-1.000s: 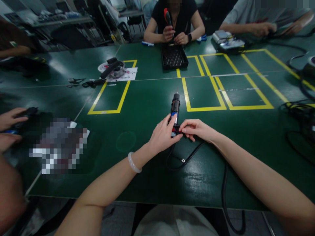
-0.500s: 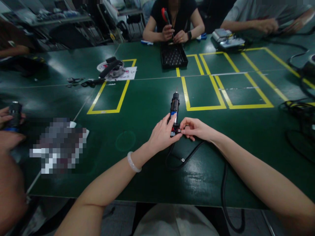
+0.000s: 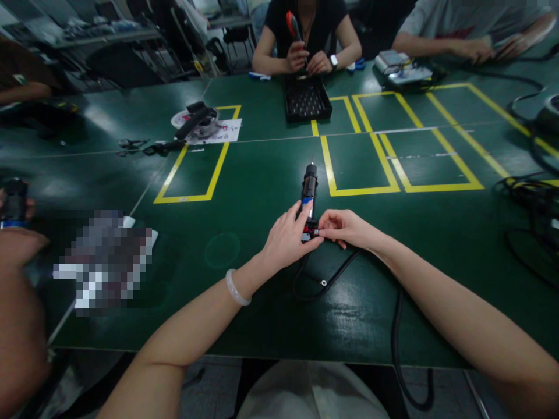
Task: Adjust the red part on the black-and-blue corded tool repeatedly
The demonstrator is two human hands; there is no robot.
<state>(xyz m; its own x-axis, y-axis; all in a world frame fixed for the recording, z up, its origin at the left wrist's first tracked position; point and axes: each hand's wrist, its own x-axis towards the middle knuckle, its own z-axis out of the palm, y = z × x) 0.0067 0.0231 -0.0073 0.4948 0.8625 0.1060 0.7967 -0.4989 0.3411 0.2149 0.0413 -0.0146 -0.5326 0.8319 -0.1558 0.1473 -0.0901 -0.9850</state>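
Note:
A black cylindrical tool [image 3: 309, 185] with a blue band and a thin metal tip lies on the green table, its tip pointing away from me. My left hand [image 3: 286, 235] is over its near part, thumb and fingers round the sides, holding it against the table. At the tool's near end, small red and metallic parts [image 3: 311, 230] show between my hands. My right hand [image 3: 345, 226] pinches a small piece there, mostly hidden by the fingertips. A black cable [image 3: 338, 276] loops below my hands, and a small ring terminal [image 3: 324, 283] lies by the loop.
Across the table a person's hands [image 3: 308, 60] hold a red-and-black tool over a black tray [image 3: 308, 107]. Another person at left grips a similar cylinder [image 3: 14, 201]. A tape roll [image 3: 198, 120] lies on paper. Coiled cables [image 3: 530, 201] lie at right, a boxy device [image 3: 404, 68] beyond.
My hands stay nearly still at the tool's near end. The person at left has shifted their cylinder slightly to the left. The person opposite has turned a wrist, showing the watch face.

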